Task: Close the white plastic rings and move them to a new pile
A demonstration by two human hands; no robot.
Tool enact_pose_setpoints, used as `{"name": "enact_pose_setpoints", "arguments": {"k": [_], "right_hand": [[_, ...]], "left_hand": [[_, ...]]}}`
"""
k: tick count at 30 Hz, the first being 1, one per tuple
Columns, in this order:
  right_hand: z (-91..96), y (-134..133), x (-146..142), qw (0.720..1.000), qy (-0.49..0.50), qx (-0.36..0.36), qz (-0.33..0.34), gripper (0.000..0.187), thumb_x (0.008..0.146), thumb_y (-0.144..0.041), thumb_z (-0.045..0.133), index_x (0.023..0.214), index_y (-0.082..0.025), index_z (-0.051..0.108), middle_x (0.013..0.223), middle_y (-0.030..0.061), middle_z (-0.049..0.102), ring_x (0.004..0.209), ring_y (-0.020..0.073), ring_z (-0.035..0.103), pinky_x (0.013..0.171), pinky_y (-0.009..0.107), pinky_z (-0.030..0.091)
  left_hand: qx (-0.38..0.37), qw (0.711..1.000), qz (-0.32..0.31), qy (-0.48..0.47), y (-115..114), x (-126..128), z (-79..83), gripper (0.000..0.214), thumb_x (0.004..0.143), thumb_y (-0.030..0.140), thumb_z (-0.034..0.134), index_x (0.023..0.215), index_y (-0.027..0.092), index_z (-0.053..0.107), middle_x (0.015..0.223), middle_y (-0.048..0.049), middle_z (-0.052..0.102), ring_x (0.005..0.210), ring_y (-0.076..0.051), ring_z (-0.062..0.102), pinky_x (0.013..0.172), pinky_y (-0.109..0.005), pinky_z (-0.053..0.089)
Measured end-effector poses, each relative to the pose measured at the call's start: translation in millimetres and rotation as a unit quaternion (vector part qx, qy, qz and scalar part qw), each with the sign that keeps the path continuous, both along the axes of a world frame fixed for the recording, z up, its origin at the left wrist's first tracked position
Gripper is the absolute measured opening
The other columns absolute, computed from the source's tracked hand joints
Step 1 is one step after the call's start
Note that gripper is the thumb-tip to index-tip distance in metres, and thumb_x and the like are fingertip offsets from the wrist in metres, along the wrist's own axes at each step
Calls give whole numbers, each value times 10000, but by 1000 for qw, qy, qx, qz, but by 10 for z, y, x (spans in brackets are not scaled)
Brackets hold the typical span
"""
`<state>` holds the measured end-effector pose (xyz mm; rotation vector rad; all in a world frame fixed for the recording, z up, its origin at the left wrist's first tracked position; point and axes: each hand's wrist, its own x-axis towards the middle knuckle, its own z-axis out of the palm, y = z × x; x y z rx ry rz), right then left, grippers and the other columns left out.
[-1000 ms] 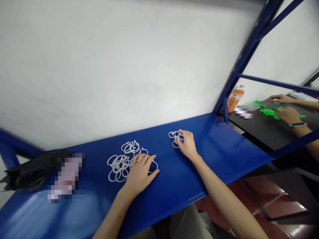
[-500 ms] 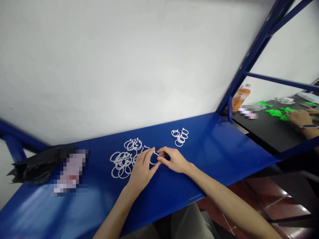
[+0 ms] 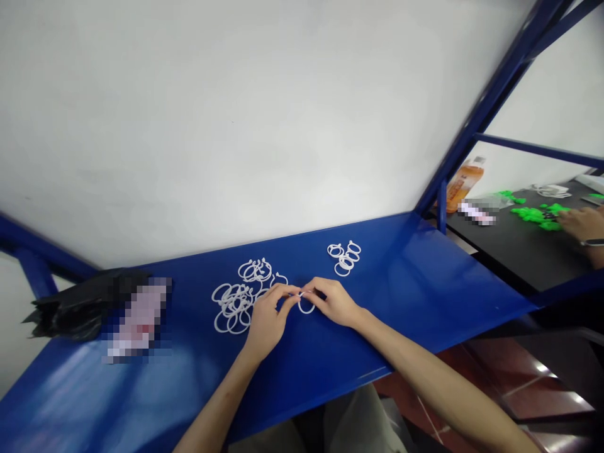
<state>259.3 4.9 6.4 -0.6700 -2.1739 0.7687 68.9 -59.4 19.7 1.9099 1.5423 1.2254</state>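
Observation:
On the blue shelf point(image 3: 401, 283) my left hand point(image 3: 264, 318) and my right hand point(image 3: 333, 302) meet over one white plastic ring point(image 3: 306, 307). Both pinch it at its top with fingertips pressed together. A loose heap of white rings point(image 3: 238, 296) lies just left of my left hand. A smaller group of white rings point(image 3: 344, 257) sits farther back and to the right, apart from both hands.
A black bag point(image 3: 75, 308) lies at the shelf's left end. A blue upright post point(image 3: 491, 104) bounds the right side. Beyond it, on a black table point(image 3: 509, 245), stand an orange bottle point(image 3: 465, 182) and green parts point(image 3: 538, 214), with another person's hand point(image 3: 582, 223) among them.
My right hand left the small ring group at the back and came to meet my left hand. Both hands have taken hold of one ring beside the heap.

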Motion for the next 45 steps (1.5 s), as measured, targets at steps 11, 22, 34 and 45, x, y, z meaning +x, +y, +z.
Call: {"name": "enact_pose_setpoints", "arguments": {"k": [11,22,34,45], "right_hand": [[-18,-10,34,995,-22,75,63,248,1046,-250,424,951,-198,647,917,56,721,835,169,648,798,304,530],[-55,250,183,970,-37,134,-198,208,984,-191,503,1067,-214,692,977,81,681,927,222,644,833,365,541],[-161,693,447,904,-107,137,-392,178,937,-221,526,946,-176,698,925,111,683,893,275,544,843,413,447],[-143,593,454,894,-103,165,-403,150,935,-218,567,966,-183,710,963,104,678,935,285,522,853,411,447]], "left_hand": [[95,994,-35,43,-26,66,-113,278,956,126,464,758,214,637,796,10,693,790,-149,611,802,-309,480],[93,947,138,273,78,-84,-165,300,950,398,570,1123,183,688,1142,-110,696,1099,-314,554,978,-486,446],[40,928,99,358,57,-41,-227,167,931,308,564,949,227,709,1228,-112,636,1160,-330,524,973,-502,452],[50,930,108,349,80,-53,-296,342,945,375,539,1207,175,627,1124,-132,702,1097,-329,582,955,-497,451]]}}
